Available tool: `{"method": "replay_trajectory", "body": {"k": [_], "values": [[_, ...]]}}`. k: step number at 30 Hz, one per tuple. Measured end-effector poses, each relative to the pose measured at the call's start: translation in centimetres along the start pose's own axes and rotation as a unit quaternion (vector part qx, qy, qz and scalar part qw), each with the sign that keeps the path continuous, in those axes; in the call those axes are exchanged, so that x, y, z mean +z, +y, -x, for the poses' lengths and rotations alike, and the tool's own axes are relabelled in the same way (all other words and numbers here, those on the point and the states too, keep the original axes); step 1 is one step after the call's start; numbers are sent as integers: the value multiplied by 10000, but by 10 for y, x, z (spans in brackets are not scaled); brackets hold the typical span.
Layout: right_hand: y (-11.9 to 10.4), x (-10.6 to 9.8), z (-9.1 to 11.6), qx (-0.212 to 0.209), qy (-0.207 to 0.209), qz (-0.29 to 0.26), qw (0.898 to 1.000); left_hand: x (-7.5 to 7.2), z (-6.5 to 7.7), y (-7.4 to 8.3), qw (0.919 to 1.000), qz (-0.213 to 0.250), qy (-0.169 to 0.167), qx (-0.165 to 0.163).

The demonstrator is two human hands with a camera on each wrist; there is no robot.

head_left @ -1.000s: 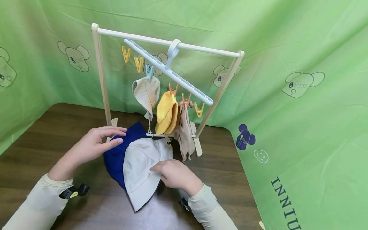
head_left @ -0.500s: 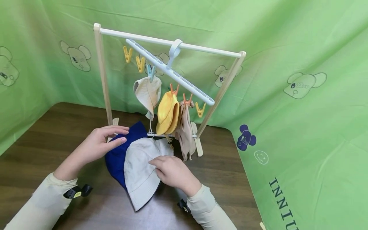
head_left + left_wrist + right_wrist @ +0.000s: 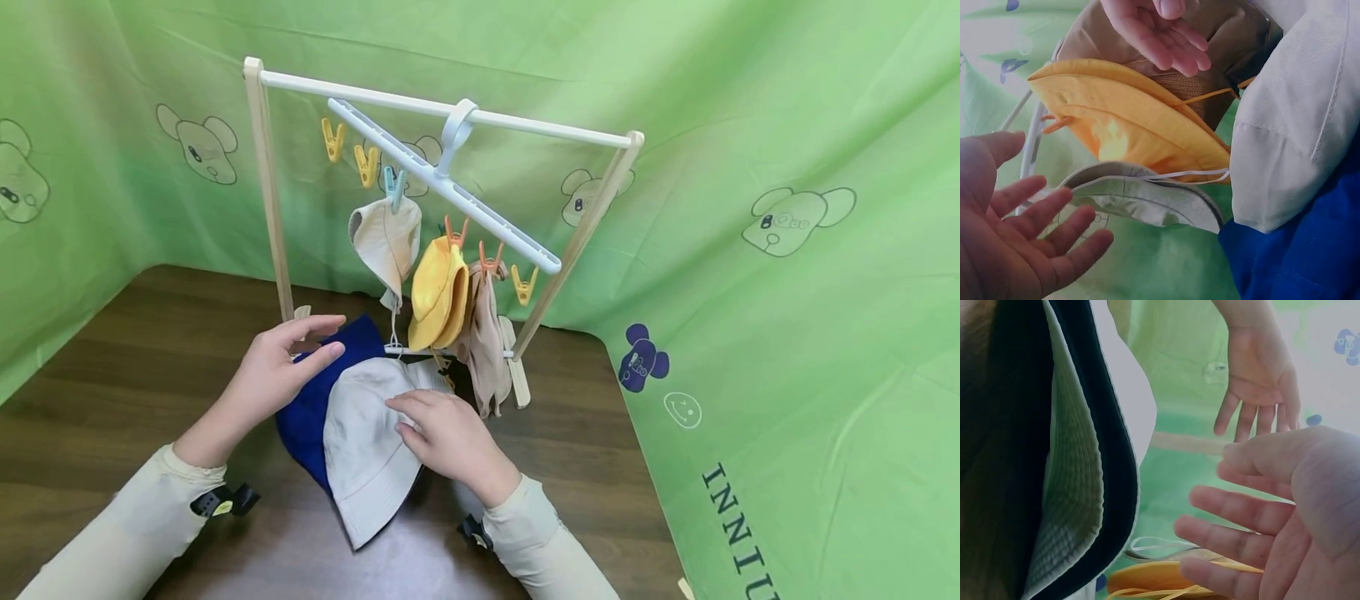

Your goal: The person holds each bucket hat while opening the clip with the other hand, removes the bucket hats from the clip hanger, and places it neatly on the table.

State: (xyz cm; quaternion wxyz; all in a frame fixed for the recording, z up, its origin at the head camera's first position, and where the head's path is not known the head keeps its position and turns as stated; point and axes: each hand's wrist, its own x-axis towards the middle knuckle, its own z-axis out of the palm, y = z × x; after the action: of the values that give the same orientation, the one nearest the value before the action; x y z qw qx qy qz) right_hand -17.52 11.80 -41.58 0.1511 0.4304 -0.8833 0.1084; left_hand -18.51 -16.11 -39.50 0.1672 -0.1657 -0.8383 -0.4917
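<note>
The white hat (image 3: 367,433) was in front of the rack (image 3: 555,127), over the tabletop (image 3: 585,467), and overlapped the blue hat (image 3: 303,421) at its left. The right hand (image 3: 450,433) hung above the near right side of the white hat, its grip wide, fingers spread and nothing held; the right wrist view showed a gap between fingertips and cloth. The left hand (image 3: 273,371) was over the blue hat, thumb well apart from the fingers, its grip also wide and holding nothing.

Both hats looked light and soft, unlikely to slip or break. The white one had a dark lining and seemed a little stiffer at its stitched brim (image 3: 367,518), so the brim's edge looked the surest place to take hold; a pinch on the crown would probably dent it. The blue one was partly covered, and its free left edge seemed the easier part to reach.

Behind, the hanger (image 3: 495,218) crossed the rack at a slant. From its clips hung a beige hat (image 3: 390,237), a yellow hat (image 3: 435,292) and a brown hat (image 3: 486,350); three yellow clips (image 3: 333,140) held nothing.
</note>
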Motion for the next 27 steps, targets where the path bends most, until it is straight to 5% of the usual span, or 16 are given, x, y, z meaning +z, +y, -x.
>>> {"method": "replay_trajectory", "body": {"k": [14,27], "values": [[4,-7,-10,379,285,-427,9980,-8,-24,19,9985,-209,284,-410],[-1,-17,-26,835,651,-889,9904,-24,-54,40,9964,-143,23,-836]]}}
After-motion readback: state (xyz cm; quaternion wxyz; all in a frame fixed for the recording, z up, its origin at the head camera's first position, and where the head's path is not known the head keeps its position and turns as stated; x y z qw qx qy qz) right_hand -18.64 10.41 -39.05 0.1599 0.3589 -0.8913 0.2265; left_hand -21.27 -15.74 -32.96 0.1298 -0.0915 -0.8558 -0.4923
